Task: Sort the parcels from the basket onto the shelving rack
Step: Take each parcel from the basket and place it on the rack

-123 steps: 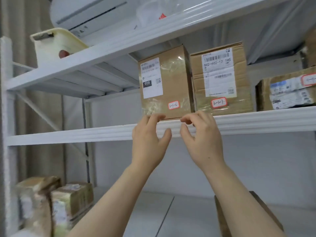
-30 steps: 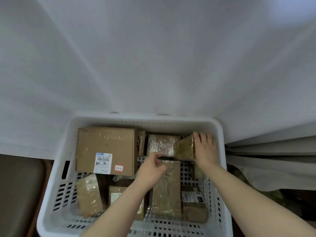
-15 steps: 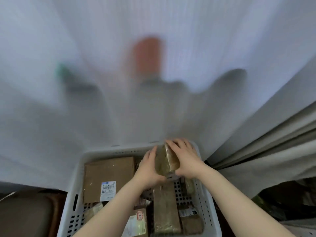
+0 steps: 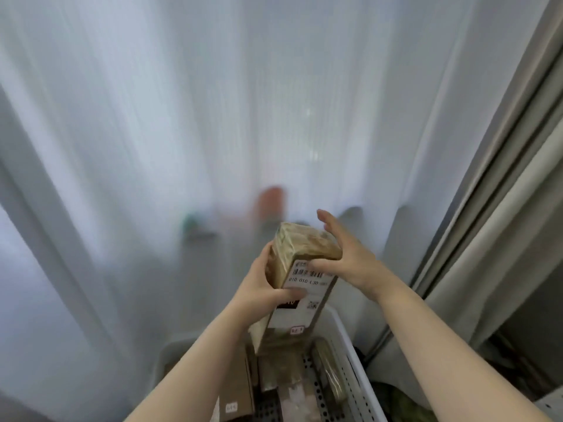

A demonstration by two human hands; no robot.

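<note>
Now, parcel (image 4: 300, 278): a tall taped cardboard box with a white shipping label facing the camera, held tilted above the basket, near frame centre.
Left hand (image 4: 262, 284): at the parcel's 9 o'clock, wrapped round its left side, thumb across the label, gripping it.
Right hand (image 4: 350, 257): at 3 o'clock, thumb on the label's top edge, palm against the right face, fingers spread and loose.
Basket (image 4: 350, 351): white perforated plastic at 6 o'clock, more brown parcels (image 4: 237, 388) inside.
Curtain (image 4: 182, 117): white sheer fabric behind, from 9 to 12 o'clock; heavier grey drapes (image 4: 502, 208) at 3 o'clock.
</note>
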